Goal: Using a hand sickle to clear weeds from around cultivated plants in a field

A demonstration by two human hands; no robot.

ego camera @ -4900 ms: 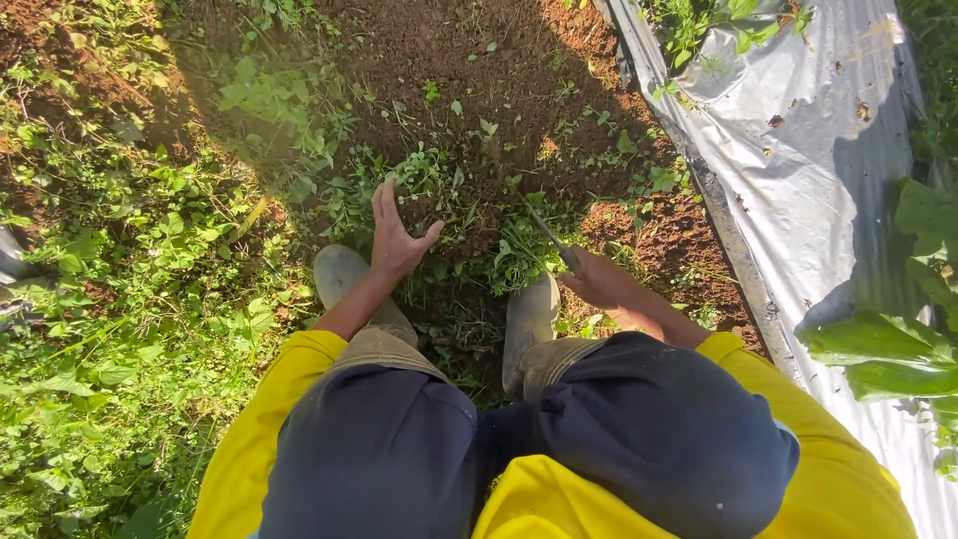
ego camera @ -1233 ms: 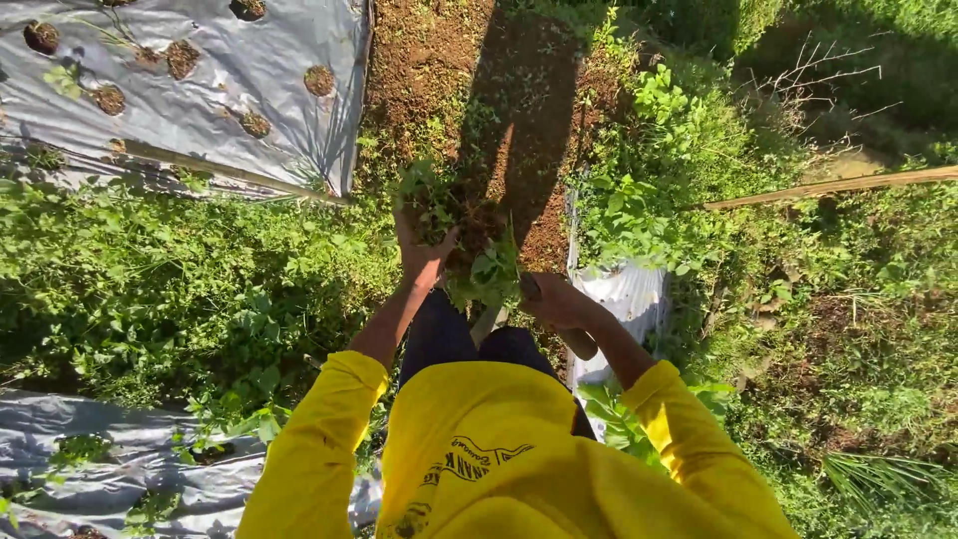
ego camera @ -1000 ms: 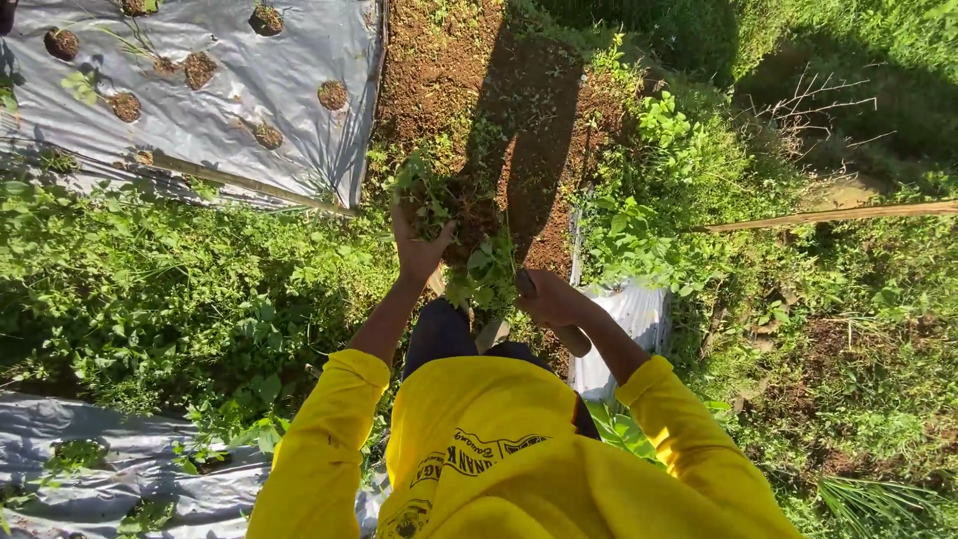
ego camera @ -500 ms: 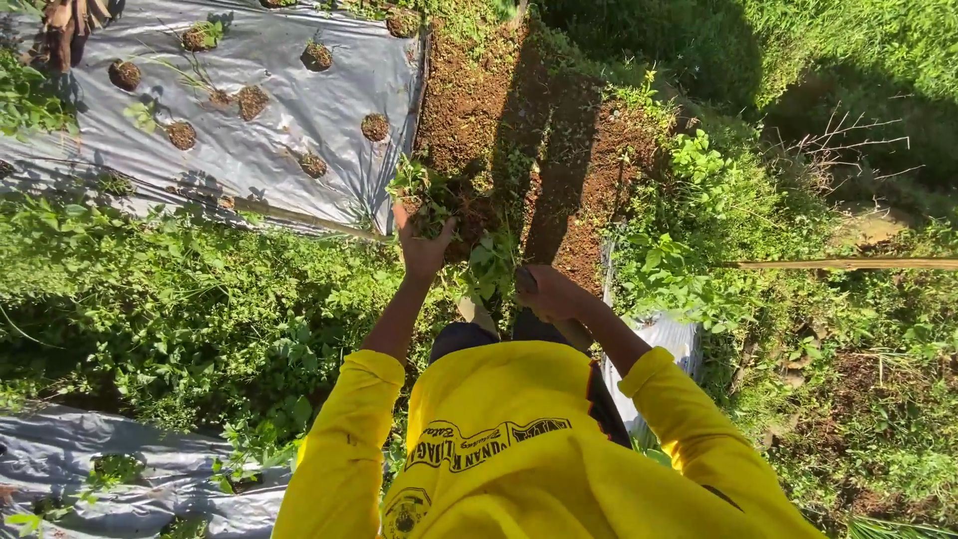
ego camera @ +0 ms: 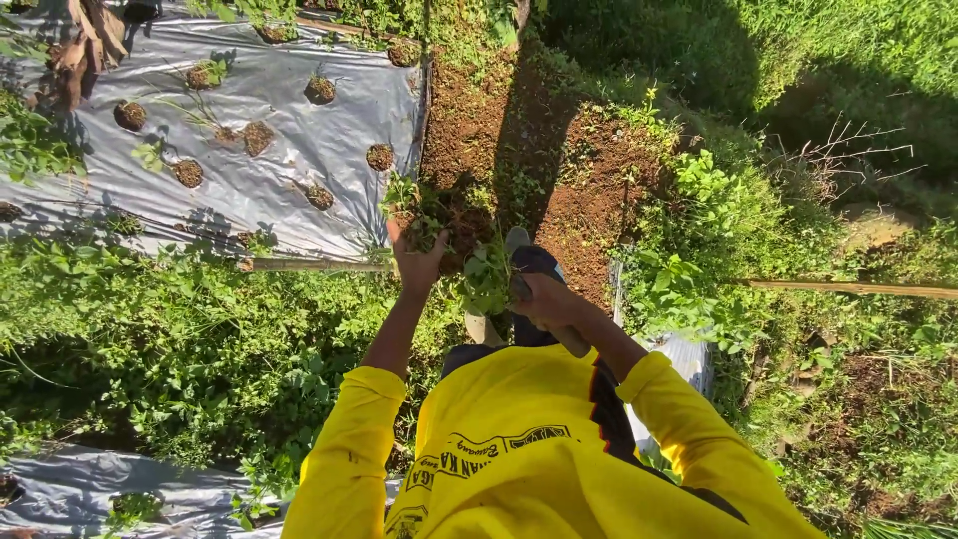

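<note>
The clump of uprooted weeds hangs over the bare soil strip, clenched in my left hand. My right hand grips a tool handle. Silver plastic mulch lies left of that strip.

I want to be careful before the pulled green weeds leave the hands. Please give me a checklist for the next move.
1. Left hand grips the clump of green weeds with soil on the roots: ok.
2. Right hand closed around the second leafy green bunch: ok.
3. Silver plastic mulch sheet lies beside the clump, apart from it: ok.
4. Tool in right hand: cannot tell.
5. Footing on the brown soil strip: cannot tell.
</note>
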